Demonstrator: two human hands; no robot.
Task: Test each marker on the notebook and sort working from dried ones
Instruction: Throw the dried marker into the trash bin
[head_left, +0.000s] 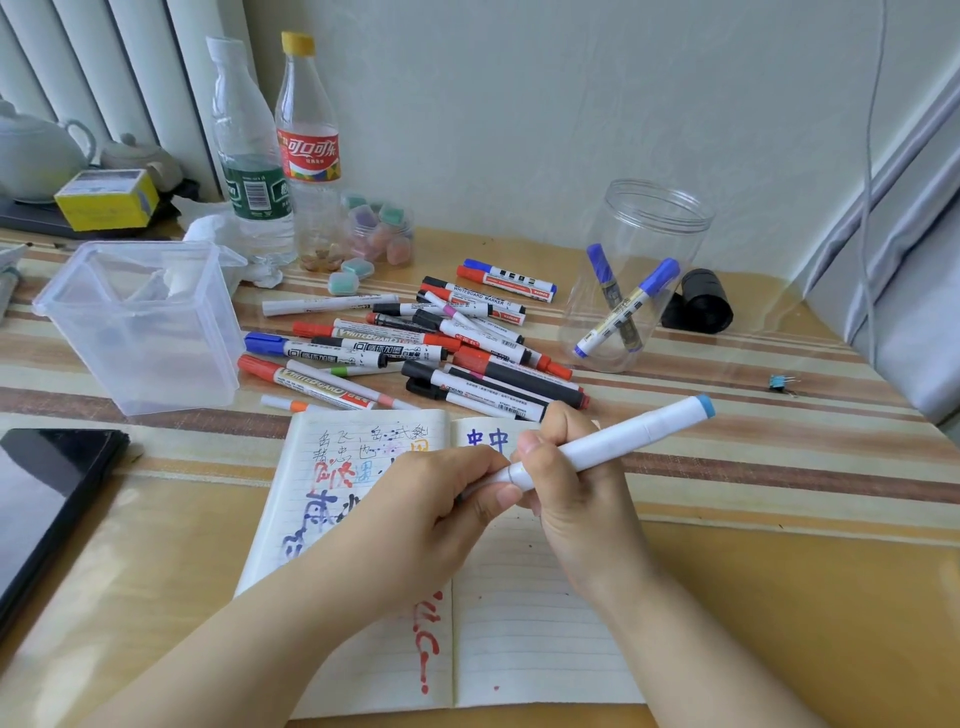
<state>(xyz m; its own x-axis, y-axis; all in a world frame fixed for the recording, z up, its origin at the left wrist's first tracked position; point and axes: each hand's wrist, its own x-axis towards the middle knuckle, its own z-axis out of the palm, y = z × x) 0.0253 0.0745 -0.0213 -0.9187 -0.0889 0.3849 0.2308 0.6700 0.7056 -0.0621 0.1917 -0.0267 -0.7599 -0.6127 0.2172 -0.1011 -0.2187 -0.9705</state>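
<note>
White marker (613, 441), blue cap; striped tablecloth (727, 467).

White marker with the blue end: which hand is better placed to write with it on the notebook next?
Probably the right hand: it grips the white marker around its barrel above the notebook, while the left hand only pinches the near end, seemingly the cap.

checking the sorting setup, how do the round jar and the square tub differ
The jar is round, crystal clear and stands to the right of the marker pile; the tub is squarish, frosted and stands to the left. The jar holds two blue-capped markers; the tub holds none that I can see, only something white showing through. Both are open-topped, upright plastic containers.
</note>
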